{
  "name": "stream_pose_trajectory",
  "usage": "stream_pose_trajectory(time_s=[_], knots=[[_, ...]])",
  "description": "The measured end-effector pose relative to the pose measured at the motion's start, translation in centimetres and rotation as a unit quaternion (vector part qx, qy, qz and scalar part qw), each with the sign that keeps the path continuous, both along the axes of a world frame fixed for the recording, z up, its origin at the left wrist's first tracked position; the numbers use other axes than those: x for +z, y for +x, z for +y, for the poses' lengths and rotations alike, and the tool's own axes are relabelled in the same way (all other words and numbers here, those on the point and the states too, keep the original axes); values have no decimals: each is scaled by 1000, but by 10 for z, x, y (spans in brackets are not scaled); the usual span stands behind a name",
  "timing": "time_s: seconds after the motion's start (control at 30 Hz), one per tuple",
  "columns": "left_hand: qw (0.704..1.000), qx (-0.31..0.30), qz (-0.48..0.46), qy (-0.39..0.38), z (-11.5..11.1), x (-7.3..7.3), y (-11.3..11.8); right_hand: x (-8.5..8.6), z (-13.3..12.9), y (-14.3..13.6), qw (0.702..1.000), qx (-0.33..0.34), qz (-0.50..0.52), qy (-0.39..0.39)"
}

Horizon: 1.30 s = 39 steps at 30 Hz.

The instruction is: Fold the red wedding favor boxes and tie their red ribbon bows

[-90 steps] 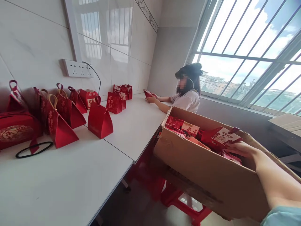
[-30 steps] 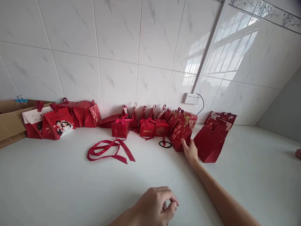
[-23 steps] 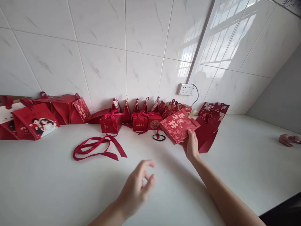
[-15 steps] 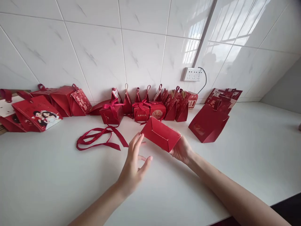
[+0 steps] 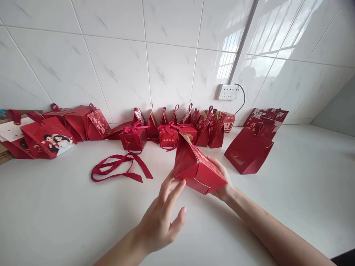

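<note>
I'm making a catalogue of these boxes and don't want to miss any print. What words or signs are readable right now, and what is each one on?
"安居乐业": the middle ribbon-tied box.
"歡喜": the upper part of the box below the socket.
"囍": the pale panel of that same box.
Too small, angled or blurred to read surely: print on the held box, the couple-picture box and the other boxes.

Near-left tabletop (image 5: 61, 214) lies open — ribbon (image 5: 143, 167) beyond, and the held red box (image 5: 198, 175) rightward, obstruct.
</note>
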<state>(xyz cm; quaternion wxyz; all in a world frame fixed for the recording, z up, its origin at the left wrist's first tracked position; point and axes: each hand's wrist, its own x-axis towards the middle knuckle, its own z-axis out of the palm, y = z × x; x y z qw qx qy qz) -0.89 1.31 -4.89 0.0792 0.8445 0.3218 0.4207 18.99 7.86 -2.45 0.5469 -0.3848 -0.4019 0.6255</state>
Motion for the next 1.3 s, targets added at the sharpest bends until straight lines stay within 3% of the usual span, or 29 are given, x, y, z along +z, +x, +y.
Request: stream_pose_trajectory(time_s=[0.1,0.17,0.23,0.3,0.37,0.43,0.53,0.63,0.77,0.93,1.13,1.3], knots=[[1000,-28,8,8,1,0,0,2,3,4,993,11,76,-88],[999,-45,20,14,0,0,0,1,4,5,994,-5,67,-81],[999,-44,29,-1,-1,0,1,0,4,6,998,-42,35,-37],[999,-5,23,-47,-2,-3,2,-2,3,5,993,-112,-14,36],[991,68,20,-116,-1,-7,4,-8,0,2,971,-189,-84,123],[973,126,53,-187,1,-10,4,-17,0,-3,941,-217,-160,204],[948,144,131,-251,4,-10,5,-32,4,-12,922,-121,-265,255],[944,129,162,-258,4,-7,7,-40,15,-26,900,-44,-357,245],[932,153,167,-284,4,0,7,-38,32,-54,846,-52,-458,268],[917,236,167,-274,9,6,4,-31,60,-101,815,-76,-498,287],[921,216,159,-284,12,5,2,-19,75,-151,790,-96,-550,254],[925,213,141,-283,12,3,1,-7,66,-162,770,-75,-588,234]])
